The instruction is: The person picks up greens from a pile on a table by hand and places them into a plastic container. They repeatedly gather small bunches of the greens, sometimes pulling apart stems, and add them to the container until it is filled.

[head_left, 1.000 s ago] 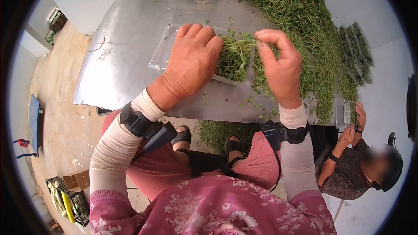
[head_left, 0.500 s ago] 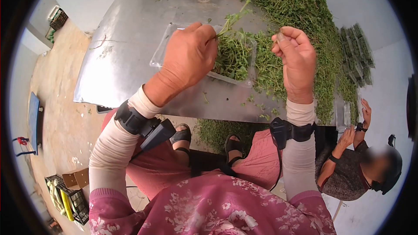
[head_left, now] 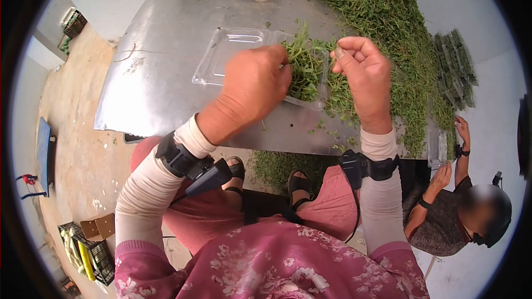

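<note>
Greens lie tangled, apparently thin-stemmed, in a clear container.

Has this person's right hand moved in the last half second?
Yes. Against the metal table, the right hand has shifted left in the view, bringing its fingertips closer to the open box.
</note>
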The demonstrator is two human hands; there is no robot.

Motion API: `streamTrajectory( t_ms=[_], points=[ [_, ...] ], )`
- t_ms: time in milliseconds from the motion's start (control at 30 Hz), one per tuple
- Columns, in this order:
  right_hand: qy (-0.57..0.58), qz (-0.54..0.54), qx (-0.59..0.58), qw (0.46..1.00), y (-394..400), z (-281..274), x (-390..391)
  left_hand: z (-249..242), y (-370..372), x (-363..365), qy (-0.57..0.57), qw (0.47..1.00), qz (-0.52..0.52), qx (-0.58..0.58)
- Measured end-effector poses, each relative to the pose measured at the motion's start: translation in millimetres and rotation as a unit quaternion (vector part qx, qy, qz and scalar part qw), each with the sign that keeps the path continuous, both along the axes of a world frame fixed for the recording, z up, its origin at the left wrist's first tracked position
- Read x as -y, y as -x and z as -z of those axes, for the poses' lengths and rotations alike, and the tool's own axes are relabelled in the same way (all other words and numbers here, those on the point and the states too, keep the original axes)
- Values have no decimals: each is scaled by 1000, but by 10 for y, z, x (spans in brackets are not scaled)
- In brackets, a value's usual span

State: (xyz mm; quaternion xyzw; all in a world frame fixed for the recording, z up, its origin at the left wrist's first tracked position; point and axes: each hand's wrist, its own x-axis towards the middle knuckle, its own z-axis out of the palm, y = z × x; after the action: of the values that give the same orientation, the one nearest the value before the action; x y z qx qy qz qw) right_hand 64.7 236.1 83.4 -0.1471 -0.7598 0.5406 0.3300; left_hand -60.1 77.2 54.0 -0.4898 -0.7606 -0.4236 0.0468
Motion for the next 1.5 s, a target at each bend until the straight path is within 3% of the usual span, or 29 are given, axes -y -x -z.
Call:
streamTrajectory(
  t_ms=[133, 433, 633, 733, 833, 1067, 1267, 1500],
  points=[
    [-9, -2, 10, 1000, 12, -9, 23, -1, -43, -14, 5, 992, 12, -125],
    [-39, 7, 28, 999, 47, 10, 49, 34, -50, -51, 56, 977, 27, -206],
    [-23, 1, 27, 999, 59, 17, 74, -82, -2, 40, 42, 984, 99, -142],
    [-18, -2, 33, 999, 51, 5, 83, -186, 145, 99, 14, 992, 98, -75],
    [-16, -2, 38, 999, 49, -3, 91, -197, 299, 148, -18, 994, 66, -80],
    [-18, -5, 67, 998, 64, -11, 136, -168, 420, 237, 8, 999, 44, -28],
    [-27, 0, 52, 998, 80, 34, 139, -222, 343, 285, 95, 988, 106, -64],
    [-25, -9, 63, 998, 81, 45, 154, -56, 226, 215, 79, 973, 155, -153]
  ],
)
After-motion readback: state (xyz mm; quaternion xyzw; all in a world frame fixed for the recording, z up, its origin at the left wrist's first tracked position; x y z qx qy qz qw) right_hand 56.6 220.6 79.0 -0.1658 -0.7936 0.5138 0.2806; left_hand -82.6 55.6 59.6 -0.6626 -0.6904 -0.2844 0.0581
